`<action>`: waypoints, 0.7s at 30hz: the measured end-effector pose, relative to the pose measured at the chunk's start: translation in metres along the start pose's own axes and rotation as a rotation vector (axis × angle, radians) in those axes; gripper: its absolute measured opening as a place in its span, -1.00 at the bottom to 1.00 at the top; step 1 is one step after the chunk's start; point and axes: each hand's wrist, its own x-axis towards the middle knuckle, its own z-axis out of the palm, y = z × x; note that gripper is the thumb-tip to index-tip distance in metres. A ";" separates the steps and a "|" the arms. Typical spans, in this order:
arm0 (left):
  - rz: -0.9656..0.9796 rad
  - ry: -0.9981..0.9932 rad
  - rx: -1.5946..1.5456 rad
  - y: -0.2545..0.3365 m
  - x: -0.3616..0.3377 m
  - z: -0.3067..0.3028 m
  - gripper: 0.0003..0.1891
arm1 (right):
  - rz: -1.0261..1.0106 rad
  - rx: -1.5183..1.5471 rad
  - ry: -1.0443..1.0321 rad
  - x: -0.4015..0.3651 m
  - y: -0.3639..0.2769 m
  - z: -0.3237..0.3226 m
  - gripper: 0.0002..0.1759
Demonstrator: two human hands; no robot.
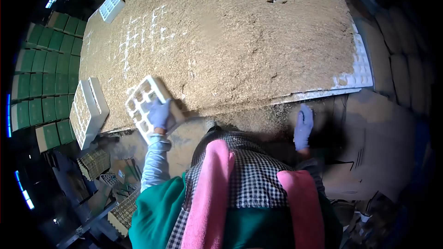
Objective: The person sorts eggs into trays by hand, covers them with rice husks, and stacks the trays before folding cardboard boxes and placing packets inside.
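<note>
My left hand [159, 113], in a pale glove, grips a white foam tray [158, 87] with square compartments. The tray is tilted over the near edge of the work surface, and some compartments look tan inside. My right hand [303, 127], gloved too, hangs just off the near edge with fingers stretched out and nothing visible in them. Loose tan material [240, 55], like husks or sawdust, covers the broad surface, and loose bits show in the air left of my right hand. White grid lines of trays [127, 50] show through it.
More white trays stand at the left edge [94, 101] and at the far left corner [110, 7]. A white tray edge [362, 64] shows at right. Green-and-brown boxes [44, 83] are stacked at left; filled sacks [401, 74] line the right. Cardboard [374, 152] lies below right.
</note>
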 end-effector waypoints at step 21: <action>-0.200 0.064 -0.265 -0.054 0.029 -0.019 -0.27 | -0.050 0.044 -0.181 0.027 -0.006 -0.013 -0.68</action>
